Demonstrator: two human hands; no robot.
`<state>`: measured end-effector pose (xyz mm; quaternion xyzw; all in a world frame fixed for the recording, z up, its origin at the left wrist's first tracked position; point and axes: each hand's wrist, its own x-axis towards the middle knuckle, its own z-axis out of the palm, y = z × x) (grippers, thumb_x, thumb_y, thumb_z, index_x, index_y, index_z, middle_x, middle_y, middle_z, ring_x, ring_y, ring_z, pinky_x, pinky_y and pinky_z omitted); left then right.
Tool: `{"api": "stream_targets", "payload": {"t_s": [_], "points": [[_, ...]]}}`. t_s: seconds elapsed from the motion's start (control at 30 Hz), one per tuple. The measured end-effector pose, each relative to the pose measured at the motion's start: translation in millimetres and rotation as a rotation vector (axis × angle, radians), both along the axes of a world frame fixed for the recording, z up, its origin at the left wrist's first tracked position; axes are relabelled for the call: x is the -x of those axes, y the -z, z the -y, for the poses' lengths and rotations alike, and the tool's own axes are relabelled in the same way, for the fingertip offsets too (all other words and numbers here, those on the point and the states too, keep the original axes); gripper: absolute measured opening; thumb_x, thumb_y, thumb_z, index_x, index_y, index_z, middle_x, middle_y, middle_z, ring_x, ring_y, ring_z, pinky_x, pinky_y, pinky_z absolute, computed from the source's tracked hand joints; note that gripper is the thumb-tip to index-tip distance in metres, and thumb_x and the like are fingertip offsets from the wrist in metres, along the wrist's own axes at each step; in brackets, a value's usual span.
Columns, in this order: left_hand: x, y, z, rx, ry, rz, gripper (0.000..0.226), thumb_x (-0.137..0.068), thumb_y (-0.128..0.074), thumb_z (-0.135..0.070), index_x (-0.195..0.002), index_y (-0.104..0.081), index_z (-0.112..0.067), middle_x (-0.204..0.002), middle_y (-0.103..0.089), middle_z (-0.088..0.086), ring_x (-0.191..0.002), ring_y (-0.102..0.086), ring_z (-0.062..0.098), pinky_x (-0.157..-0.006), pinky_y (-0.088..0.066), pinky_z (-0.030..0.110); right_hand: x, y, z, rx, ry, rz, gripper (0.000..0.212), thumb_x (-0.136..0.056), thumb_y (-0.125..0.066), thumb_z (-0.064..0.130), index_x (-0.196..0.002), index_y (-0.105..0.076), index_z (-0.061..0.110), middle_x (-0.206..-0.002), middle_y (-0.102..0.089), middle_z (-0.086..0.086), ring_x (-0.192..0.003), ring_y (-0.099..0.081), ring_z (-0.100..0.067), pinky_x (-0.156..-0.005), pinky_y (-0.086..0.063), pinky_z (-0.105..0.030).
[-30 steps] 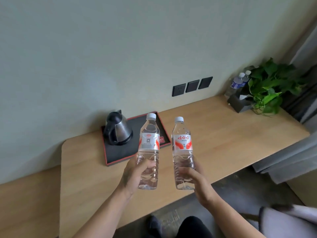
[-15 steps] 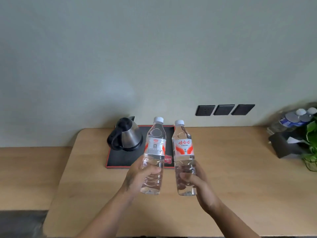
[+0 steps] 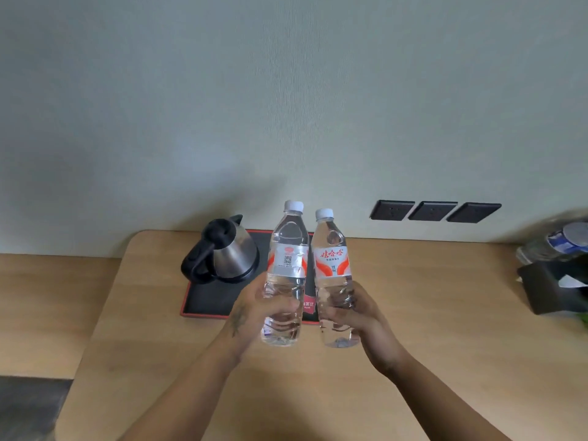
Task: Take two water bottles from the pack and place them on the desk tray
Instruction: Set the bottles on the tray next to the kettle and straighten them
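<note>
Pale green wall and a light wooden surface (image 3: 413, 313) fill the frame as a person holds two bottles over the near edge of a black, red-rimmed desk tray (image 3: 210, 305) at centre. The left hand (image 3: 254, 308) has its fingers (image 3: 286, 303) clamped round the lower body of a clear plastic water bottle with a white cap and QR-code label (image 3: 288, 249); the right hand (image 3: 359, 313) grips a second clear plastic water bottle with a white cap and red-lettered label (image 3: 332, 259) the same way. Both bottles stand nearly upright, long axes vertical, caps tilted slightly toward each other, side by side and almost touching. The tray lies beyond and just left of the hands, its left part taken by a steel kettle with a black handle (image 3: 222, 253), so the free ground appears to be the tray's right half, directly behind the bottles. The left hand looks the nearer to that spot. Three black wall sockets (image 3: 434, 211) sit at centre right.
</note>
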<state>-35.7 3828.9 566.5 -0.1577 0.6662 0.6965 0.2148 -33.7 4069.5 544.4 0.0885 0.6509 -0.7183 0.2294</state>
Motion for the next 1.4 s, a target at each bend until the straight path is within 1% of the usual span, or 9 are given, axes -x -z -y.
{"api": "stream_targets", "payload": {"t_s": [0.2,0.33,0.5,0.6,0.73,0.8,1.0,1.23,1.4], "points": [[77,27,11,0.086,0.096,-0.099,0.066,-0.059,-0.091,-0.033,-0.123,-0.076,-0.029,-0.111,-0.089,-0.003,-0.103,-0.084,0.012,-0.085,-0.062,0.02,73,25,6,-0.035,0.003,-0.086,0.065,-0.076,-0.084,0.007,-0.137,-0.061,0.008,-0.128,-0.071,-0.028,-0.117,-0.071,-0.041,-0.092,-0.063,-0.038],[127,78,11,0.202,0.09,-0.167,0.066,-0.056,-0.094,-0.031,-0.12,-0.076,-0.028,-0.11,-0.088,-0.002,-0.109,-0.083,0.024,-0.105,-0.062,0.048,126,65,9,-0.19,-0.04,-0.176,0.069,-0.076,-0.09,0.007,-0.138,-0.061,0.017,-0.131,-0.076,-0.011,-0.125,-0.068,-0.039,-0.11,-0.055,-0.058],[164,123,3,0.242,0.089,-0.177,0.063,-0.048,-0.095,-0.033,-0.103,-0.075,-0.055,-0.108,-0.087,-0.018,-0.104,-0.082,0.006,-0.096,-0.064,0.033,168,117,10,-0.331,-0.063,-0.246,0.072,-0.079,-0.095,0.005,-0.14,-0.06,0.021,-0.131,-0.078,0.004,-0.121,-0.073,-0.016,-0.106,-0.058,-0.035],[180,148,3,0.256,0.107,-0.19,0.066,-0.05,-0.096,-0.019,-0.107,-0.072,-0.044,-0.1,-0.086,-0.024,-0.095,-0.082,0.0,-0.08,-0.063,0.016,184,144,7,-0.395,-0.096,-0.29,0.071,-0.079,-0.094,0.005,-0.142,-0.062,0.016,-0.131,-0.077,0.004,-0.12,-0.073,-0.007,-0.102,-0.057,-0.02],[189,179,3,0.277,0.124,-0.21,0.066,-0.064,-0.095,0.011,-0.119,-0.075,-0.019,-0.109,-0.088,-0.007,-0.103,-0.084,0.016,-0.093,-0.067,0.033,191,171,9,-0.506,-0.143,-0.282,0.071,-0.077,-0.095,0.007,-0.139,-0.064,0.02,-0.12,-0.073,0.024,-0.111,-0.068,0.011,-0.096,-0.051,-0.011],[191,195,3,0.262,0.111,-0.232,0.066,-0.066,-0.091,0.018,-0.114,-0.075,-0.024,-0.103,-0.088,-0.015,-0.097,-0.083,0.006,-0.088,-0.066,0.024,193,184,10,-0.518,-0.146,-0.263,0.069,-0.076,-0.095,0.008,-0.136,-0.064,0.023,-0.113,-0.072,0.033,-0.107,-0.066,0.016,-0.092,-0.049,-0.006],[196,217,-2,0.285,0.098,-0.224,0.069,-0.067,-0.089,0.02,-0.103,-0.07,-0.036,-0.088,-0.083,-0.029,-0.079,-0.075,-0.011,-0.073,-0.055,0.007,202,205,12,-0.562,-0.127,-0.239,0.067,-0.077,-0.095,0.008,-0.136,-0.065,0.019,-0.127,-0.074,0.006,-0.116,-0.07,-0.016,-0.103,-0.053,-0.032],[202,230,-1,0.296,0.059,-0.193,0.073,-0.065,-0.088,0.026,-0.096,-0.069,-0.037,-0.077,-0.077,-0.036,-0.068,-0.068,-0.016,-0.069,-0.052,0.001,206,215,22,-0.623,-0.1,-0.204,0.07,-0.073,-0.091,-0.001,-0.133,-0.061,0.019,-0.1,-0.069,0.035,-0.092,-0.06,0.03,-0.075,-0.042,0.007],[200,230,-1,0.322,0.079,-0.224,0.067,-0.067,-0.09,0.023,-0.107,-0.071,-0.027,-0.081,-0.078,-0.035,-0.071,-0.067,-0.014,-0.072,-0.051,0.001,204,201,25,-0.7,-0.146,-0.249,0.072,-0.075,-0.09,0.003,-0.138,-0.058,0.016,-0.113,-0.057,0.028,-0.115,-0.06,0.002,-0.094,-0.045,-0.013]]}}
